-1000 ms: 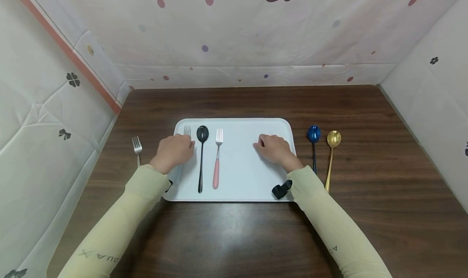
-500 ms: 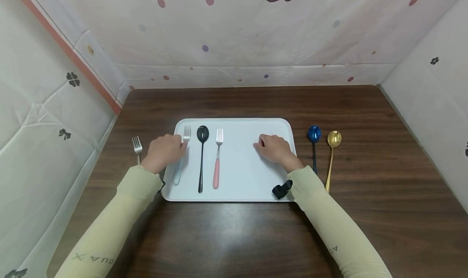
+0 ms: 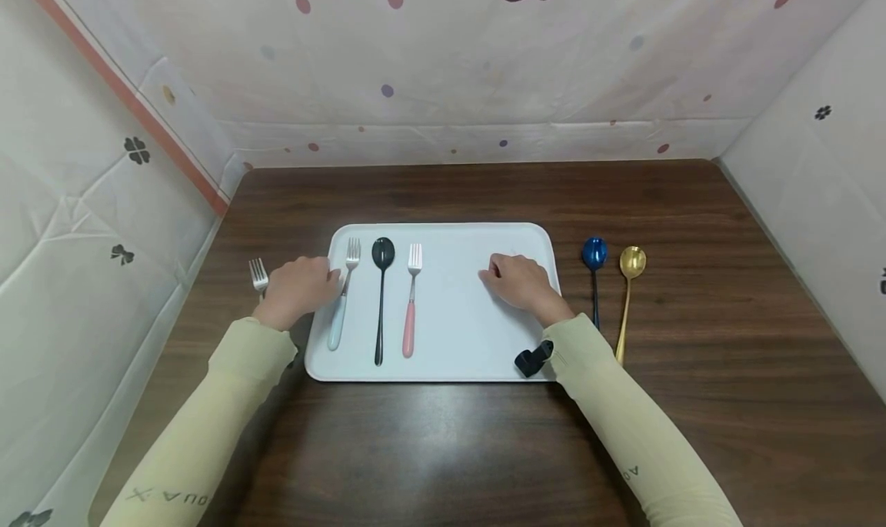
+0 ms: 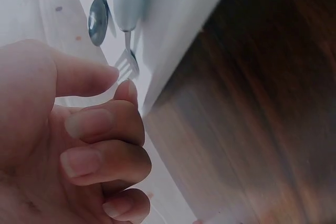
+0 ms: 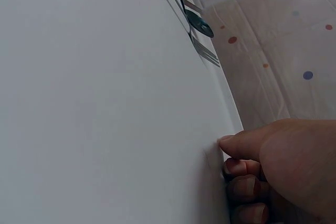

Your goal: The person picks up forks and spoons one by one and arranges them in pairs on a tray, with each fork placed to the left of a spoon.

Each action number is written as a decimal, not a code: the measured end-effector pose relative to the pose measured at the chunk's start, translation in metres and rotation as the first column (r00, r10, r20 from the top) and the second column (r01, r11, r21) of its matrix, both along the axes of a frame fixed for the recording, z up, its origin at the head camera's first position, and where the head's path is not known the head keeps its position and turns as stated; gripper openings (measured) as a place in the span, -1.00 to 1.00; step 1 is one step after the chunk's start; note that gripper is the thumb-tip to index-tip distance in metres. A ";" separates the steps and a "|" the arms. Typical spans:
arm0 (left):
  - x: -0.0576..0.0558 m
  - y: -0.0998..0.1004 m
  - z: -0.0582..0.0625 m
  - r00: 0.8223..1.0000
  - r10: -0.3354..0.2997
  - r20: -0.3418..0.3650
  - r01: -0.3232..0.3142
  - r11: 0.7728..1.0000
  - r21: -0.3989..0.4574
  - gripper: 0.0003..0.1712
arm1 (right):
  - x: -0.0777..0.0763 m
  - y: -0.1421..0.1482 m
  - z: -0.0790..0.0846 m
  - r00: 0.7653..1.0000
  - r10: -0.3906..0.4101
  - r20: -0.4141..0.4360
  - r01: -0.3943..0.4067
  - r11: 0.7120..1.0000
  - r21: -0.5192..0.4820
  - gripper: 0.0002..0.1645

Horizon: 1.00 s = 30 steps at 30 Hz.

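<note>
— Three pieces lie in a spaced row on your white tray (image 3: 471,338): pale-blue-handled fork (image 3: 338,323), black spoon (image 3: 383,252), pink-handled fork (image 3: 409,323). Why like that?

— Probably so each has room for your fingers. You've also got a bare silver fork (image 3: 258,272) left of the tray, blue spoon (image 3: 594,254) and gold spoon (image 3: 633,264) right of it. Likely split to suit either reach.

— And your hands?

— Your left hand (image 3: 298,287): loosely curled, nothing in it, at the tray's left edge between silver fork and pale-blue-handled fork. Can't tell if it touches either. Your right hand (image 3: 521,281): loosely curled too, no cutlery in it, at the tray's right side. Maybe idle, maybe steadying the tray; can't tell.

— Which way does your cutlery point?

— Tines and bowls far, long axes roughly near-far. Your pale-blue-handled fork leans, far end right; gold spoon slightly likewise. Black spoon and pink-handled fork run nearly straight. Your left hand hides the silver fork's near end; your right sleeve (image 3: 644,427) covers the blue spoon's.
</note>
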State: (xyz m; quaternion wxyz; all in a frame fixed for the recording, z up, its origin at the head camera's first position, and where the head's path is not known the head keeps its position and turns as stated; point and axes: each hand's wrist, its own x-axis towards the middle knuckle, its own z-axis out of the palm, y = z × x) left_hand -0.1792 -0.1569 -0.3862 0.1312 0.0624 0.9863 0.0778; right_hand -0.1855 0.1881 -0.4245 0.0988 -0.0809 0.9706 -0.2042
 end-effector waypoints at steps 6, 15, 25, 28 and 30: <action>0.000 -0.007 -0.002 1.000 0.005 -0.012 -0.005 1.000 0.000 -0.58 | 0.000 0.000 0.000 1.000 -0.001 0.003 0.001 1.000 -0.004 -0.66; -0.002 -0.011 -0.003 1.000 -0.007 -0.018 0.008 1.000 0.003 -0.58 | 0.001 0.000 0.000 1.000 -0.001 0.006 0.001 1.000 -0.006 -0.66; -0.006 -0.016 -0.008 1.000 0.002 0.030 -0.001 1.000 -0.016 -0.57 | 0.001 0.000 0.000 1.000 -0.004 0.008 0.004 1.000 -0.002 -0.65; -0.005 -0.014 -0.009 0.998 -0.010 0.068 0.011 1.000 -0.010 -0.57 | 0.001 0.000 0.000 1.000 -0.001 0.008 0.001 1.000 -0.004 -0.65; -0.006 -0.014 -0.009 0.995 -0.016 0.096 0.017 1.000 -0.009 -0.56 | 0.002 0.000 0.000 1.000 -0.002 0.006 0.002 1.000 -0.005 -0.65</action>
